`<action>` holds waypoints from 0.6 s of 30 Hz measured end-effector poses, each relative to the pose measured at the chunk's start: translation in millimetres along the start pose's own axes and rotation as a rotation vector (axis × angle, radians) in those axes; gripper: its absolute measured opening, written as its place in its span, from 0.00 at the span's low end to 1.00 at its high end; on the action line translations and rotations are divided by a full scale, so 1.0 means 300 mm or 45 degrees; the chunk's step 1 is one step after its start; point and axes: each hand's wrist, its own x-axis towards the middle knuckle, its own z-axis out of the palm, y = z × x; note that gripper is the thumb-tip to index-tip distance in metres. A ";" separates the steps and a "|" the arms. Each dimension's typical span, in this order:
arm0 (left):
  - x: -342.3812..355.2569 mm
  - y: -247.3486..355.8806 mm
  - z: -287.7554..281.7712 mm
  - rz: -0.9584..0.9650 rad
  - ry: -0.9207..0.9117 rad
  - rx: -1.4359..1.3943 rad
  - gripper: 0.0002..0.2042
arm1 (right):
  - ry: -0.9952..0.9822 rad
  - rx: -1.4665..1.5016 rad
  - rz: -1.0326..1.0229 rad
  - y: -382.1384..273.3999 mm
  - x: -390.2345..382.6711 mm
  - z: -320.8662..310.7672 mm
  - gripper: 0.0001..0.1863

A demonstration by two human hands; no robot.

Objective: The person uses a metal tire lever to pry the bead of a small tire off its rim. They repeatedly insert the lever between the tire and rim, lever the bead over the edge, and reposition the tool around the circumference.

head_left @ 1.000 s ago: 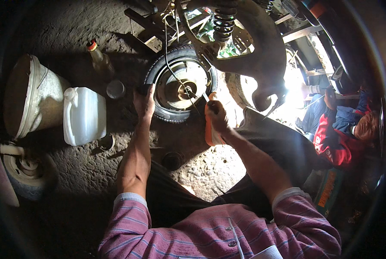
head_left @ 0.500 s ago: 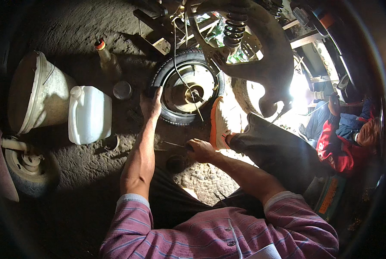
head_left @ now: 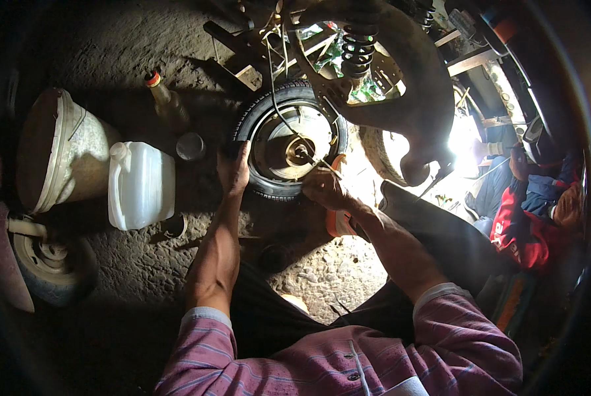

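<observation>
My left hand (head_left: 235, 171) grips the left side of an upright black tyre (head_left: 266, 107) on a wheel with a metal hub (head_left: 297, 152). My right hand (head_left: 325, 188) is closed at the wheel's lower right, just below the hub, near a thin cable or rod; what it holds is unclear. A dark cable (head_left: 276, 105) runs down across the wheel face from the vehicle's frame and coil spring (head_left: 358, 49) above. Beside my right hand is my orange-soled shoe (head_left: 340, 223).
At left are a bucket (head_left: 87, 162), a translucent jerrycan (head_left: 143, 188), a bottle (head_left: 170, 105), a round container (head_left: 190, 145) and another wheel (head_left: 51, 257). A co-worker in red and blue (head_left: 533, 234) is at the right, amid bright sunlight.
My right hand pulled back toward me with a thin tool half a second ago, and is now up again at the wheel's lower right. My left hand stays on the tyre.
</observation>
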 end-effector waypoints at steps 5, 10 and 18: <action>-0.019 0.052 -0.006 -0.041 0.019 -0.021 0.35 | 0.579 0.378 0.380 0.184 -0.027 -0.078 0.11; -0.022 0.110 -0.024 0.039 -0.048 -0.086 0.27 | 1.101 -0.055 0.071 0.335 0.236 -0.205 0.14; -0.038 0.203 -0.040 0.047 -0.140 -0.445 0.23 | 0.875 -0.135 0.166 0.250 0.462 -0.270 0.15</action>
